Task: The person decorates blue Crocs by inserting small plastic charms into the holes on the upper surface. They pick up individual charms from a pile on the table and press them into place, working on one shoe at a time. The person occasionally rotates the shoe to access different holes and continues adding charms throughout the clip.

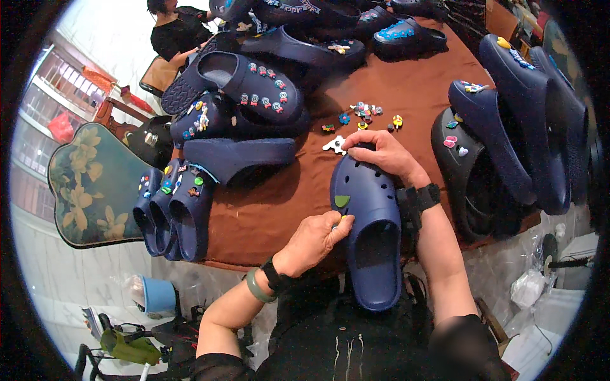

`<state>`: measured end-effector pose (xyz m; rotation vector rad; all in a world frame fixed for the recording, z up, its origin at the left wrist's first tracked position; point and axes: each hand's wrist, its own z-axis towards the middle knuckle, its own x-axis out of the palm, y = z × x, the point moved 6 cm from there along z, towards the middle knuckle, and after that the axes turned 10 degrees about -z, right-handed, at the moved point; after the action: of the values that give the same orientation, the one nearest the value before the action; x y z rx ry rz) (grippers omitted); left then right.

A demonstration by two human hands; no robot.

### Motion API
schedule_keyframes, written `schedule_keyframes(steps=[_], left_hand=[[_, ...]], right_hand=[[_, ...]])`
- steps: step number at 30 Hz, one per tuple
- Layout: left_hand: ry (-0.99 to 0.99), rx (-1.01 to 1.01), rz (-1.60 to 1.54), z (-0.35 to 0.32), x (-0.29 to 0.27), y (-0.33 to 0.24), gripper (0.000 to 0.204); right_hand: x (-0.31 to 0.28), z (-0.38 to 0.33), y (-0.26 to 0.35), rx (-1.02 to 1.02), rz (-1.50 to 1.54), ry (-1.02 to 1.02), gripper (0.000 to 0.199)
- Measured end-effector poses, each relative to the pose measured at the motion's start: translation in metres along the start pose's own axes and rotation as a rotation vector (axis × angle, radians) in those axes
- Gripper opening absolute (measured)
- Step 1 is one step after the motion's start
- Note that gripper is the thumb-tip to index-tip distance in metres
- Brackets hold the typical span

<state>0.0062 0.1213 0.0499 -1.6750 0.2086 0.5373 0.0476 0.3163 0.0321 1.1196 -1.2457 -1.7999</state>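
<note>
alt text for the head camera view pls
A person's right hand steadies the toe of a navy clog on a brown-covered table while the left hand presses a small charm onto it. Loose charms and more clogs surround it.

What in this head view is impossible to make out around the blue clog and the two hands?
- What the left hand pinches against the navy clog: only a yellow speck shows, the fingers cover the rest.
- The clog's toe: the right hand lies over it.
- The small charms on the brown cloth: too small to tell their shapes.
- The clog's heel: lost against dark clothing at the lower edge.
</note>
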Motion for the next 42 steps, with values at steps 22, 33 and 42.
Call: schedule_keyframes(steps=[22, 33, 42], left_hand=[[0.253, 0.061, -0.178, 0.006, -0.008, 0.021, 0.033], [0.057, 0.077, -0.085, 0.005, -0.006, 0.018, 0.031], [0.220, 0.219, 0.049, 0.008, -0.008, 0.011, 0.020]], right_hand=[[0.000, 0.000, 0.001, 0.028, 0.009, -0.006, 0.016], [-0.001, 0.000, -0.004, -0.005, -0.011, -0.006, 0.019], [-0.001, 0.001, -0.003, -0.021, -0.043, 0.003, 0.018]])
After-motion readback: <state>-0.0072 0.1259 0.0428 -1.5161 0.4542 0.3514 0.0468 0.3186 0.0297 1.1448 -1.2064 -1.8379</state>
